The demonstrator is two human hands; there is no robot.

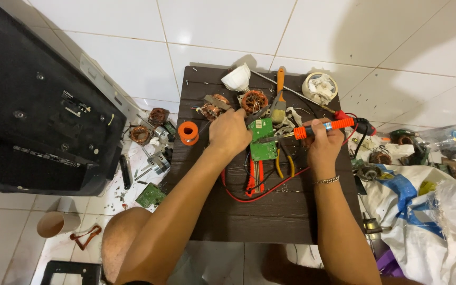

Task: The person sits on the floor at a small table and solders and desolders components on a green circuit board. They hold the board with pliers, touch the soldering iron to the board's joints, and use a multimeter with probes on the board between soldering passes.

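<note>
A green circuit board (263,138) lies near the middle of the small dark table (270,211), a little toward its far edge. The left hand (230,132) rests on the board's left side, fingers curled together and pressing down on it. The right hand (323,140) has its fingers clamped around the orange grip of a soldering iron (312,128), whose metal tip points left onto the board.

The board looks light, thin and stiff, likely brittle at its corners and fragile where parts are soldered; the bare edges seem the safest places to hold it, well away from the hot tip.

Room is tight. A brush (279,95), copper motor coils (254,100) and a white bulb housing (237,78) crowd the far edge just behind the board. An orange spool (188,132) sits at the left edge, and red wires (254,192) loop just in front of the board. The near half of the table is the most open part. Off the right edge lies a white sack (423,211).
</note>
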